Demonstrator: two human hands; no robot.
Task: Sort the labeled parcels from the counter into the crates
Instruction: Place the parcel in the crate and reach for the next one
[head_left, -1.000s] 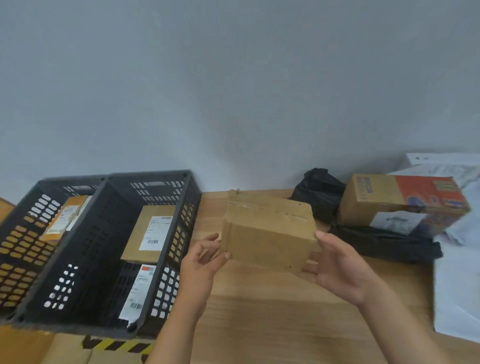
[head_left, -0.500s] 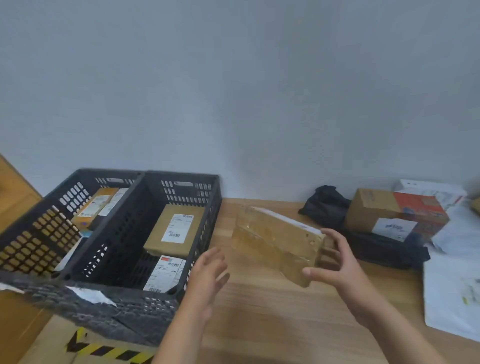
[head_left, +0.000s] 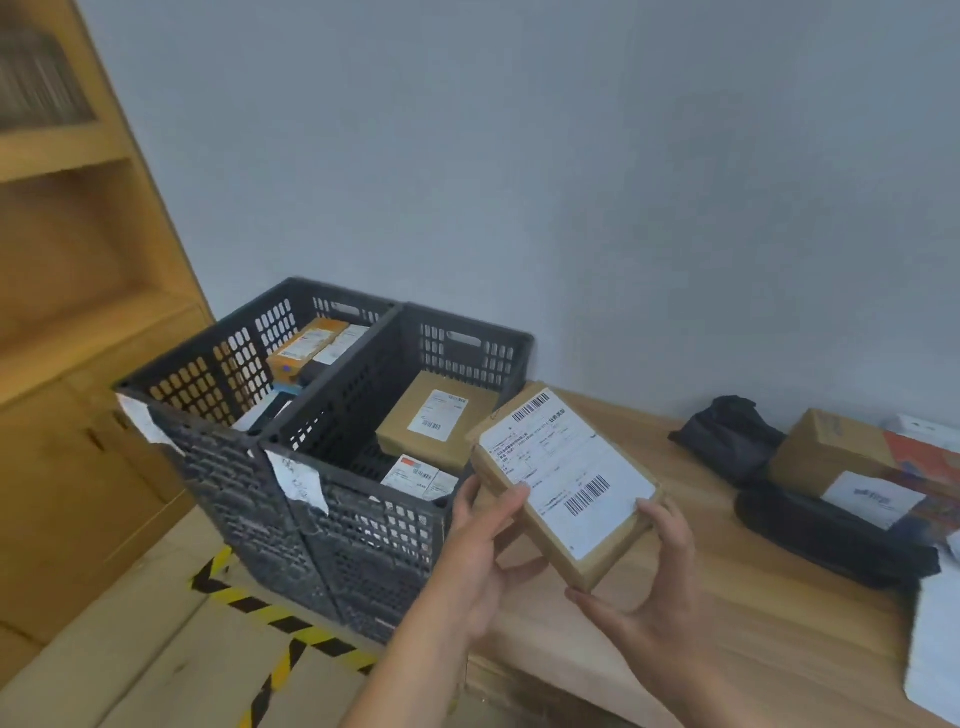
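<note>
Wooden tabletop (head_left: 753, 623) lies below the left hand (head_left: 483, 561) and right hand (head_left: 660, 582), which grip the parcel (head_left: 558, 545), label (head_left: 571, 467) up, just right of the crates (head_left: 374, 540). Best to read the label, then lower it flat.

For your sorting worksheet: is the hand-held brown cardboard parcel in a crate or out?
Out: the left hand and right hand hold the brown cardboard parcel beside the dark grey plastic crate.

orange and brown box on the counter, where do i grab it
Likely from above: span the bare top of the orange and brown box, thumb on its labelled front face, fingers over the back edge. It lies flat on black bags, long side toward you.
</note>
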